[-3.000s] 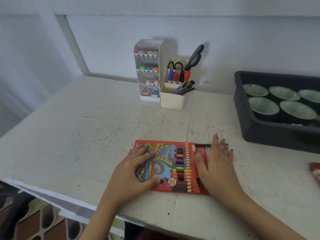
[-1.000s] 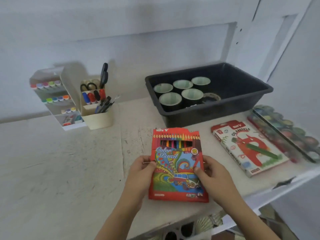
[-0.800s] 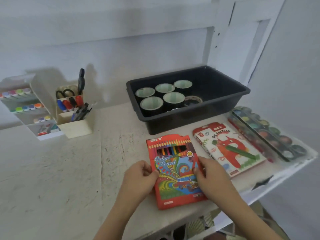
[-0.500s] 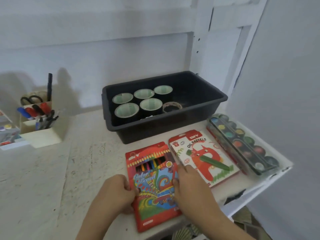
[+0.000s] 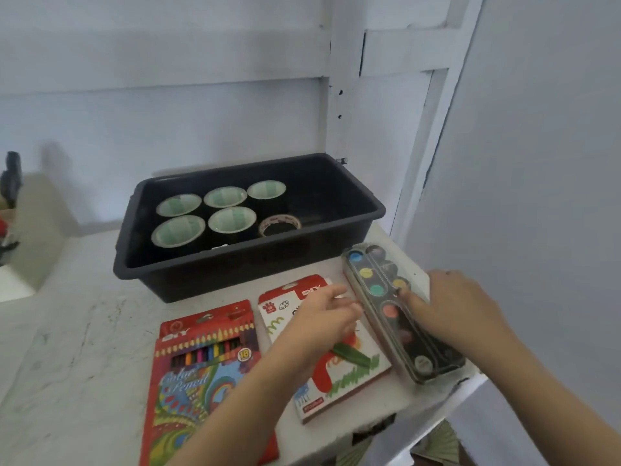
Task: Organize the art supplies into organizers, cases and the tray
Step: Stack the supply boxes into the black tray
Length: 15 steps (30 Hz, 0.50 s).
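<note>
Paint palette [image 5: 391, 312], likely a stiff, light, slick-lidded case, lies at the table's [image 5: 84, 331] right edge beside the pastel box [image 5: 349, 371]; best taken by its long edges; left hand [image 5: 322, 317] spread, reaching; right hand [image 5: 463, 307] touching it, grip unclear.

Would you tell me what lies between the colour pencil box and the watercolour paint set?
In the head view, the oil pastels box lies flat between the colour pencil box and the paint set, partly covered by the left hand.
</note>
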Available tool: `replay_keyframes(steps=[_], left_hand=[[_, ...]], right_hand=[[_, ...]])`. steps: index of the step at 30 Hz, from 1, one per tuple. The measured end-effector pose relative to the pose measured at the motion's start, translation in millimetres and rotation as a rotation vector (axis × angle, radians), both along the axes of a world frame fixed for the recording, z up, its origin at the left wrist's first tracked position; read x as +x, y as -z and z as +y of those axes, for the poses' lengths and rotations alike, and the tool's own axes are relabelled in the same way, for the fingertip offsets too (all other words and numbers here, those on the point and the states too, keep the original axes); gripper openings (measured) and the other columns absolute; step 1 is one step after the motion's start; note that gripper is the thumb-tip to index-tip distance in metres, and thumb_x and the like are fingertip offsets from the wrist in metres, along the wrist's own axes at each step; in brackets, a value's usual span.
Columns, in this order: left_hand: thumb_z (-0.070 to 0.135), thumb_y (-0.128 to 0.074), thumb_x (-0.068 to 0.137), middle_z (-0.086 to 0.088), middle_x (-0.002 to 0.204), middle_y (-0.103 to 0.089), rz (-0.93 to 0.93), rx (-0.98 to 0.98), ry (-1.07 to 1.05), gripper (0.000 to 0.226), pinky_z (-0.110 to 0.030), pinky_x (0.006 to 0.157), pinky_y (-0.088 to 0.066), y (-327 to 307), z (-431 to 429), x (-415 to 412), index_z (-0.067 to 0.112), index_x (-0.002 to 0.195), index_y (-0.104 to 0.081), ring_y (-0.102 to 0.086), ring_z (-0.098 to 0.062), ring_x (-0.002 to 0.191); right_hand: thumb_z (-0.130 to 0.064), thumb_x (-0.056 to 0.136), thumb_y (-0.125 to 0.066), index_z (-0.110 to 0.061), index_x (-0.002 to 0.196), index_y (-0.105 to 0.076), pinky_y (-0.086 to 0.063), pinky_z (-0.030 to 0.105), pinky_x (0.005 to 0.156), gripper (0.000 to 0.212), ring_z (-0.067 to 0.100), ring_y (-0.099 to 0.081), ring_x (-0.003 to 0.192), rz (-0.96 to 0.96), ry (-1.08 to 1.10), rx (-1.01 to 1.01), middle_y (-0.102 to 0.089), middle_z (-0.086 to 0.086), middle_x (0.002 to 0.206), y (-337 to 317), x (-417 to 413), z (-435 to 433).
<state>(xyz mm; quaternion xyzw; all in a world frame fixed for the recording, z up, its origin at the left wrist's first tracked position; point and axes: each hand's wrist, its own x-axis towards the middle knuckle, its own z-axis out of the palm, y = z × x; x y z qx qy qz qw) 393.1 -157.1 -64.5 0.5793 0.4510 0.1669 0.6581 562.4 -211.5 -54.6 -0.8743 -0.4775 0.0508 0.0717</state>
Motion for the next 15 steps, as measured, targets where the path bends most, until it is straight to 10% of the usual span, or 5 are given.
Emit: replay_keyframes(steps=[5, 11, 15], left_hand=[[0.003, -0.056, 0.090, -0.010, 0.106, -0.068, -0.125, -0.310, 0.006, 0.014, -0.025, 0.082, -0.053, -8, -2, 34, 0.007, 0.103, -0.060, -0.066, -0.018, 0.095], [0.009, -0.062, 0.086, -0.008, 0.115, -0.063, -0.032, -0.280, -0.056, 0.027, -0.045, 0.103, -0.043, -2, -8, 42, 0.011, 0.112, -0.055, -0.056, -0.029, 0.114], [0.012, -0.061, 0.089, -0.007, 0.108, -0.066, -0.069, -0.260, -0.057, 0.034, -0.041, 0.084, -0.055, -10, -13, 40, 0.020, 0.116, -0.044, -0.065, -0.026, 0.097]], right_hand=[[-0.055, 0.093, -0.039, -0.018, 0.078, -0.052, -0.038, 0.021, 0.050, 0.042, 0.008, -0.055, 0.062, 0.205, -0.054, -0.096, -0.058, -0.003, 0.073, 20, 15, -2], [-0.051, 0.090, -0.049, -0.018, 0.080, -0.046, -0.042, 0.022, 0.055, 0.035, 0.010, -0.053, 0.068, 0.316, -0.050, 0.039, -0.056, -0.001, 0.079, 16, 15, -14], [-0.048, 0.087, -0.055, -0.012, 0.081, -0.048, -0.044, 0.027, 0.061, 0.038, 0.019, -0.061, 0.075, 0.532, -0.013, 0.125, -0.063, 0.006, 0.081, 1, 12, -26]])
